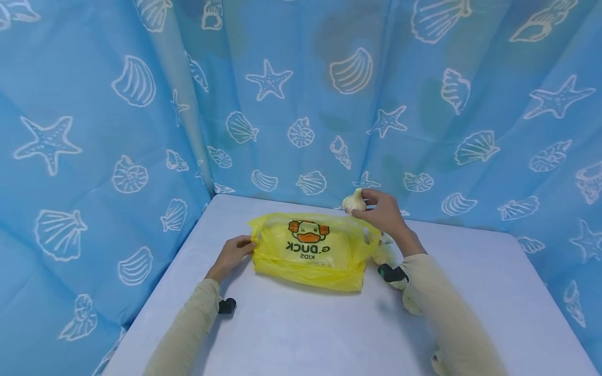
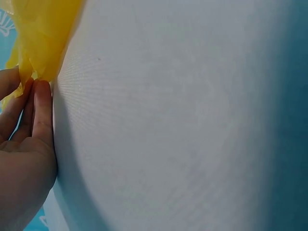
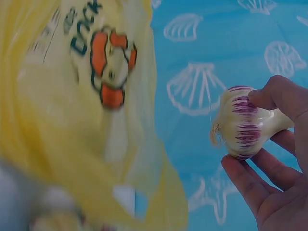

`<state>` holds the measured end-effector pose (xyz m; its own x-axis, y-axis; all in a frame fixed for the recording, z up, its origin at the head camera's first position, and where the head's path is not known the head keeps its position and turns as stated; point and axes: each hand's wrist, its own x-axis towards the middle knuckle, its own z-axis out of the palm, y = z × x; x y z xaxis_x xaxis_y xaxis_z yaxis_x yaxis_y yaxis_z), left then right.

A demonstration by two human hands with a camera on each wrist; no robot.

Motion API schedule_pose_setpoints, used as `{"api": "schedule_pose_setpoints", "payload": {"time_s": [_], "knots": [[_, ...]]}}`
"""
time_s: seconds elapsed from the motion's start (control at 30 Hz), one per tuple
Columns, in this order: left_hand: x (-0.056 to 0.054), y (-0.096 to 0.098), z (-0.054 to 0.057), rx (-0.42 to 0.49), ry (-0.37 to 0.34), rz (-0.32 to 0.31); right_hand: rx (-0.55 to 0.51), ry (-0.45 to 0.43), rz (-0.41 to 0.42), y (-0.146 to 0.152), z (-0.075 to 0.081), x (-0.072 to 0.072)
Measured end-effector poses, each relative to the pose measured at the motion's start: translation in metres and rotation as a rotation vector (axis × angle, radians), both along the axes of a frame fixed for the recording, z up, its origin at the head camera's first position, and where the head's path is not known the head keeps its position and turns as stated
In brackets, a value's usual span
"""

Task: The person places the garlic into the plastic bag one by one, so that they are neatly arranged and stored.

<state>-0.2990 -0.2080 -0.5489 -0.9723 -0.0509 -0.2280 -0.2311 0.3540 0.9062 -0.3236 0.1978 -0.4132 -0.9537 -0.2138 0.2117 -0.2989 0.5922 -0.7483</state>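
A yellow plastic bag with a printed duck face and mirrored lettering lies on the table. My left hand pinches its left edge between thumb and fingertips; in the left wrist view, the gathered film meets the fingers. Above the bag's far right corner, my right hand holds a garlic bulb. Purple streaks mark this bulb in the right wrist view, where thumb and fingers grip it from opposite sides, apart from the bag. What the bag contains cannot be made out.
Several pale, garlic-like bulbs lie right of the bag, partly hidden by my right forearm. The white table meets blue curtains with shell prints at the back and left. Small black devices sit at both wrists.
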Motion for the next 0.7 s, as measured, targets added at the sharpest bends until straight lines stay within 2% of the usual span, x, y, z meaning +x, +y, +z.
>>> {"api": "schedule_pose_setpoints", "payload": {"time_s": [0.27, 0.5, 0.7], "knots": [[-0.001, 0.001, -0.003, -0.014, 0.014, 0.013, -0.021, -0.017, 0.079, -0.064, -0.012, -0.014], [0.000, 0.001, -0.004, -0.014, 0.025, 0.002, -0.027, -0.073, 0.090, -0.111, -0.036, -0.026], [0.000, 0.002, -0.003, -0.018, 0.030, 0.031, -0.029, -0.116, 0.109, -0.142, -0.057, -0.030]]}}
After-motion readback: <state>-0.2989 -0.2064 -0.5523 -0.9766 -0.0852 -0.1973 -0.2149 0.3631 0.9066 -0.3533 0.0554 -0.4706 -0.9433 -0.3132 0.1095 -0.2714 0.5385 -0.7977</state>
